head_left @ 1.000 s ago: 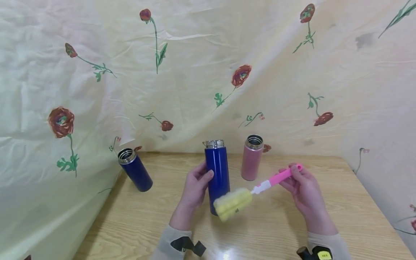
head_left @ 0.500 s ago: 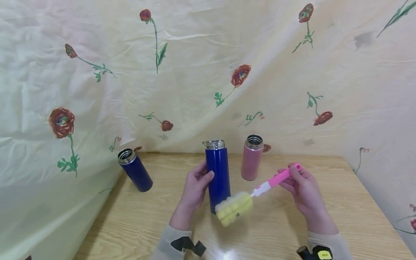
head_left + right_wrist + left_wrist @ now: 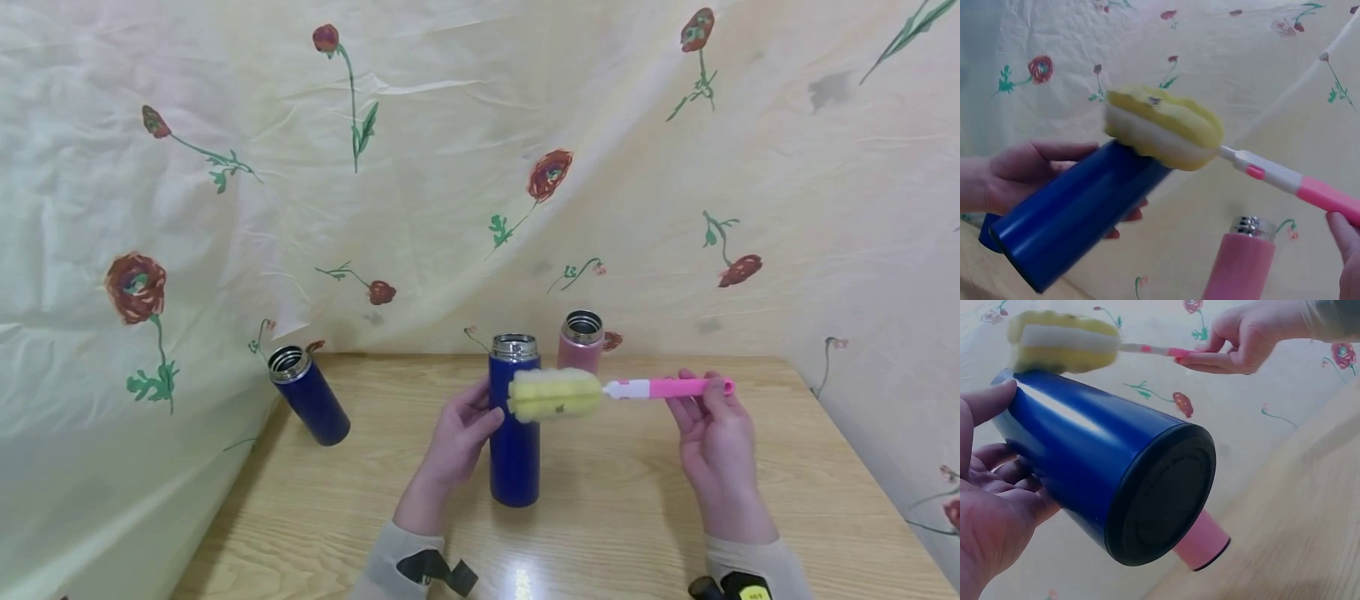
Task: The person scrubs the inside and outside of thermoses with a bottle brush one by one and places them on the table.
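My left hand grips a tall blue thermos bottle by its side, thumb at the front. The bottle is uncapped, with a steel neck; its black base faces the left wrist camera. My right hand pinches the pink end of a bottle brush, held level. Its yellow and white sponge head overlaps the upper part of the bottle in the head view and hides the bottle's mouth in the right wrist view.
A shorter uncapped blue bottle stands at the left of the wooden table. An uncapped pink bottle stands at the back, partly behind the brush. A flowered cloth hangs behind the table.
The brush has swung from slanting down beside the bottle's base up to level across its upper part. The tall blue bottle has shifted slightly right and stands straighter in view.
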### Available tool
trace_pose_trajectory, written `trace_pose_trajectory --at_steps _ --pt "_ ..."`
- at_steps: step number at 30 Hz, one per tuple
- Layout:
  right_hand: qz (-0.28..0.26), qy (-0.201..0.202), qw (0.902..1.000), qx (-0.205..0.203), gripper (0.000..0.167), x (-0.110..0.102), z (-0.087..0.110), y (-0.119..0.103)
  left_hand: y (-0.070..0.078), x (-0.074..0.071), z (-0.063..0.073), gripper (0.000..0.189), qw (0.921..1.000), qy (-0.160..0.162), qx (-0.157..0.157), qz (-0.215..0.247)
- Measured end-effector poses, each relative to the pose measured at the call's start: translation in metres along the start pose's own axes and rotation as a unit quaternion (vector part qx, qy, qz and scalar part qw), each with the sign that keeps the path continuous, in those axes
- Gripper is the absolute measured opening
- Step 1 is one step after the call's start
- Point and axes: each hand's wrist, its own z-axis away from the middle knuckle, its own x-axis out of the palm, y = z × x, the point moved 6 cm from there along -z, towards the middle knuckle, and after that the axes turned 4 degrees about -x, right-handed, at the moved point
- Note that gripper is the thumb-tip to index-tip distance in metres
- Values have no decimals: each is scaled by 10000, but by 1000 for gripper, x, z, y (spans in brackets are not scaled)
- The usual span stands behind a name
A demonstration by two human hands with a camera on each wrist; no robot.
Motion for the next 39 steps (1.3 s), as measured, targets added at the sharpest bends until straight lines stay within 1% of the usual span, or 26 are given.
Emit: trace_pose_trajectory --at_steps 2,4,6,8,10,11,13,17,21,24,28,32,36,39 --pt "-179 218 9995 -116 16 1 2 -1 -3 1 0 65 9998 79 -115 -113" --pt "-198 401 9987 -246 18 1 3 -2 -6 1 1 71 9992 179 -267 -247" --pt "-171 508 9980 -338 19 3 4 -2 -9 0 0 76 9976 362 -459 -368" --pt "-125 534 9976 -415 19 4 4 -2 -12 -2 0 78 9949 582 -643 -508" --pt "-105 529 9976 -445 20 5 5 -1 -14 -3 -2 77 9926 775 -753 -554" --pt "-109 529 9976 -440 20 5 6 0 -16 -4 -2 75 9915 871 -786 -562" --pt "-164 527 9975 -449 19 5 6 0 -16 -5 -2 71 9906 958 -784 -581" --pt "-307 586 9967 -468 21 6 7 -1 -15 -6 -1 68 9902 949 -795 -640" --pt "-416 636 9959 -499 22 6 7 -2 -13 -6 0 64 9905 800 -796 -784" --pt "-434 636 9958 -496 22 6 7 -2 -13 -4 0 61 9918 651 -751 -798" --pt "-244 431 9979 -411 18 6 6 0 -12 -4 -1 59 9930 571 -752 -708" --pt "213 -62 9995 -229 14 5 5 4 -10 -6 -1 57 9935 661 -771 -521" --pt "697 -538 9961 -52 13 1 4 8 -6 -10 0 58 9935 771 -770 -331" --pt "1032 -826 9912 25 12 -2 4 11 -4 -12 1 60 9937 814 -748 -172"
